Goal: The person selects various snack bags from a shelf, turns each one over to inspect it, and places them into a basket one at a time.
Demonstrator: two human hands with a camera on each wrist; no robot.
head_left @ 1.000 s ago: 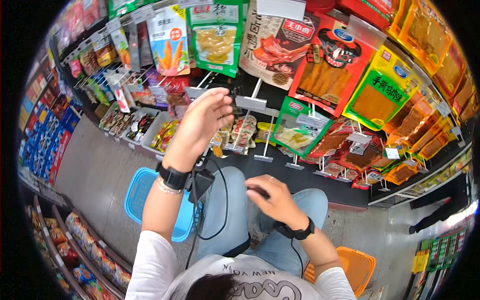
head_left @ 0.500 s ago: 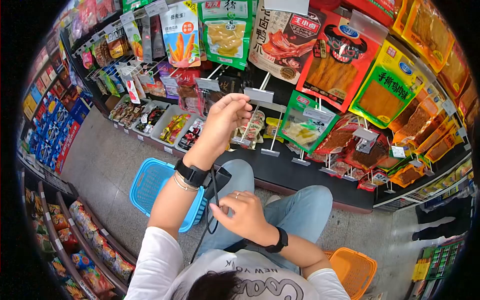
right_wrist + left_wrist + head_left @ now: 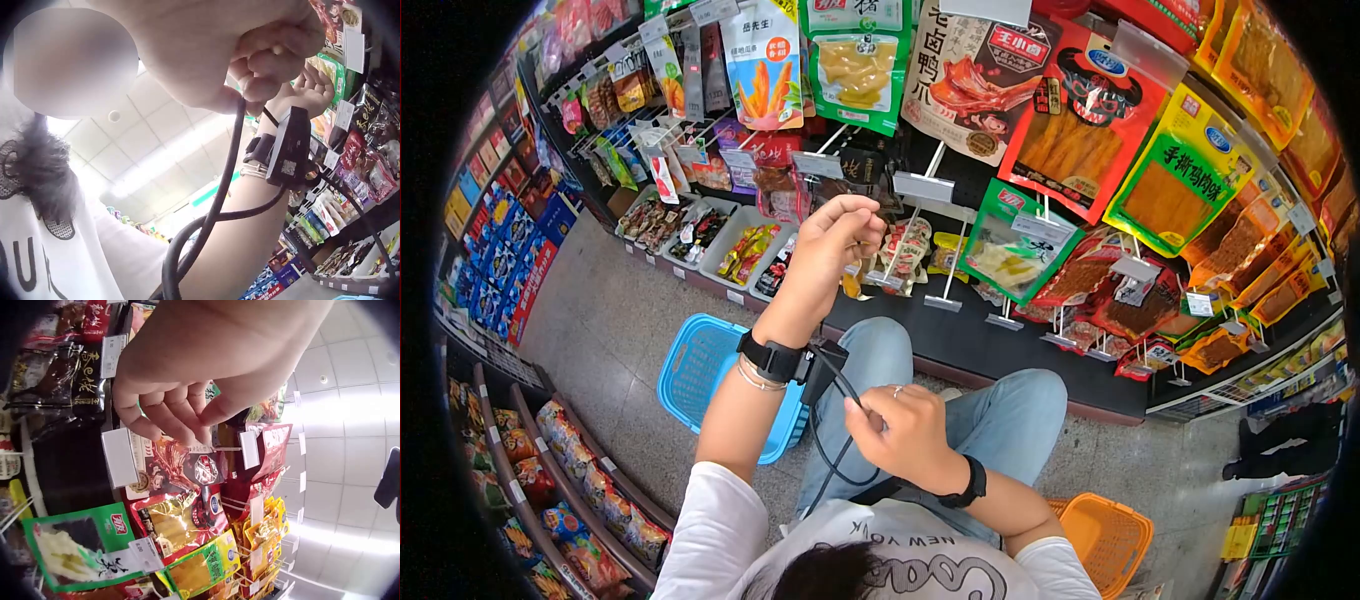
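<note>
In the head view my left hand (image 3: 830, 245) is raised before the snack rack with its fingers loosely bent, holding nothing. The left wrist view shows the thumb near the bent fingers, with hanging snack packs behind them. A black wristband (image 3: 772, 355) and thin bracelets circle that wrist, and a small black box (image 3: 290, 147) is fixed there. My right hand (image 3: 900, 430), a ring on one finger, is just below the left wrist. It pinches a black cable (image 3: 220, 194) between thumb and fingers; the cable loops down below the hand.
Snack packs hang on hooks ahead, among them a red pack (image 3: 1070, 125), a yellow-green pack (image 3: 1175, 170) and a green pack (image 3: 1015, 245). A blue basket (image 3: 690, 370) stands on the floor at left, an orange basket (image 3: 1110, 535) at right. Shelf bins (image 3: 745, 250) hold small packets.
My right hand has moved left and up toward the left wrist and has taken hold of the cable. The left hand has shifted right, and its fingers have bent.
</note>
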